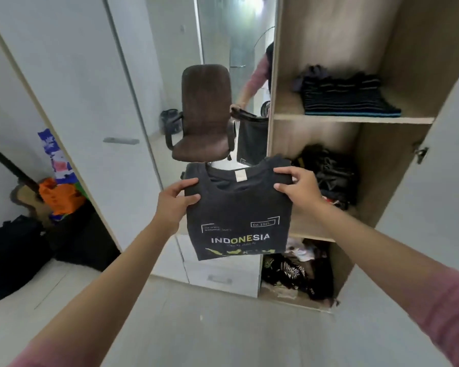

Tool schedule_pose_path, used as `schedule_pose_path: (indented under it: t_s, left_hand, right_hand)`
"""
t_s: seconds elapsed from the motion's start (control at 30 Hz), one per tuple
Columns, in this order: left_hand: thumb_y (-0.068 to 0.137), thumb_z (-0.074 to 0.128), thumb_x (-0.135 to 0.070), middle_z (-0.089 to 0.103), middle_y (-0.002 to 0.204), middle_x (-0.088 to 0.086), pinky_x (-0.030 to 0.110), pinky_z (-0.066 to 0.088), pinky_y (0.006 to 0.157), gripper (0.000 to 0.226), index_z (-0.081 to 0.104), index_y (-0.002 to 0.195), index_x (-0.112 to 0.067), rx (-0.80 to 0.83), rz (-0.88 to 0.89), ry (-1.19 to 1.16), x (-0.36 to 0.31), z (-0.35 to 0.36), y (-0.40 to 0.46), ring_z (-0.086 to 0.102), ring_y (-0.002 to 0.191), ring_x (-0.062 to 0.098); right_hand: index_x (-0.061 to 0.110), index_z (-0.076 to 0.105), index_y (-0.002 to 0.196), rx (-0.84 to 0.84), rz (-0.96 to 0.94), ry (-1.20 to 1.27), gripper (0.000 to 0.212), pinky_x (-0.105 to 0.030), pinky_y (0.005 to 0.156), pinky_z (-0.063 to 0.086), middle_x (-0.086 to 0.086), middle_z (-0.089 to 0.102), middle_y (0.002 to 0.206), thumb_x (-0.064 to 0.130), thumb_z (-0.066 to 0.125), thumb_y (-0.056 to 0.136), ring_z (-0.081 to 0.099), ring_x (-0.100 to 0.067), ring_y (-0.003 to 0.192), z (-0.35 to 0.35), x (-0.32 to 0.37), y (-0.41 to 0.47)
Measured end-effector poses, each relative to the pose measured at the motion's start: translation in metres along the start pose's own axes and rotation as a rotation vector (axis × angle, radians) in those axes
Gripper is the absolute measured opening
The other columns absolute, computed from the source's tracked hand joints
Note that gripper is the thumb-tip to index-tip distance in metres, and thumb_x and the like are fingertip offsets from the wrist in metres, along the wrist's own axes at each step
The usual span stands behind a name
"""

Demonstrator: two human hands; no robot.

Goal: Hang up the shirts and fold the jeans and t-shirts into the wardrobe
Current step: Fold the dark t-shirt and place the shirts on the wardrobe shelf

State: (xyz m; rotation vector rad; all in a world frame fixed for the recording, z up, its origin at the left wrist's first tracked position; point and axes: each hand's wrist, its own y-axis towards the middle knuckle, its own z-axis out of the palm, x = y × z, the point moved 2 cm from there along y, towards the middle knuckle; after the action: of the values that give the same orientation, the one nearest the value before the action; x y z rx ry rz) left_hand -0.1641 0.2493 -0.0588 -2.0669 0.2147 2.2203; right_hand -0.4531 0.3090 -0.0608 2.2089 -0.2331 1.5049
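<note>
head view: left hand, right hand pinch folded t-shirt shoulders.

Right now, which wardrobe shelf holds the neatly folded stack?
The top shelf: its dark striped stack lies flat and squared. The two shelves below hold crumpled heaps.

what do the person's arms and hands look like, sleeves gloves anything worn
Both hands, left hand and right hand, are bare: no gloves, and no rings, watch or bracelets visible. The forearms are uncovered too. Pink sleeves, of a soft, slightly ribbed-looking fabric, are pushed up toward the elbows; the left sleeve and right sleeve show only at the bottom corners of the head view.
</note>
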Motion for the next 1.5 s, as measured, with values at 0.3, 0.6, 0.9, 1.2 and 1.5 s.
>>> schedule_pose_path:
  t_s: [0.3,0.6,0.9,1.2,1.5]
  left_hand:
    - [0.083,0.062,0.010,0.067,0.100,-0.004,0.038,0.056,0.085,0.040,0.063,0.115,-0.013,0.205,0.224,0.044,-0.098,0.105,0.027,0.066,0.091,0.012]
    - [0.088,0.053,0.013,0.067,0.097,0.011,0.022,0.056,0.062,0.046,0.059,0.124,-0.013,0.274,0.386,-0.174,-0.166,0.188,0.049,0.071,0.077,0.009]
    - [0.088,0.054,0.011,0.067,0.104,0.010,0.026,0.058,0.076,0.052,0.055,0.126,-0.024,0.237,0.723,0.000,-0.217,0.273,0.111,0.067,0.089,0.014]
    - [0.083,0.062,0.003,0.033,0.144,0.000,0.034,0.036,0.111,0.070,0.032,0.141,-0.020,0.193,1.016,0.350,-0.264,0.339,0.162,0.036,0.132,0.011]
    - [0.080,0.065,0.002,0.027,0.146,0.000,0.025,0.030,0.111,0.076,0.028,0.144,-0.018,0.193,1.014,0.363,-0.285,0.370,0.205,0.031,0.134,0.012]
  right_hand:
    - [0.020,0.066,0.114,-0.271,-0.146,0.017,0.041,-0.025,0.089,0.053,-0.004,0.064,0.116,-0.002,0.071,0.079,0.062,-0.015,0.105,-0.124,0.066,0.015]
    - [0.023,0.065,0.116,-0.333,-0.349,-0.030,0.042,-0.018,0.092,0.050,0.001,0.064,0.120,0.001,0.071,0.080,0.060,-0.009,0.110,-0.211,0.112,0.060]
    - [0.024,0.064,0.118,-0.435,-0.485,-0.039,0.044,-0.032,0.095,0.052,0.003,0.064,0.119,0.002,0.072,0.080,0.061,-0.010,0.110,-0.285,0.134,0.125]
    - [0.022,0.054,0.129,-0.462,-0.505,-0.286,0.064,-0.023,0.097,0.046,0.001,0.054,0.132,0.011,0.081,0.072,0.052,-0.012,0.118,-0.339,0.166,0.186]
    - [0.022,0.048,0.134,-0.523,-0.483,-0.400,0.069,-0.029,0.103,0.043,0.002,0.048,0.138,0.010,0.079,0.074,0.046,-0.016,0.126,-0.350,0.172,0.233]
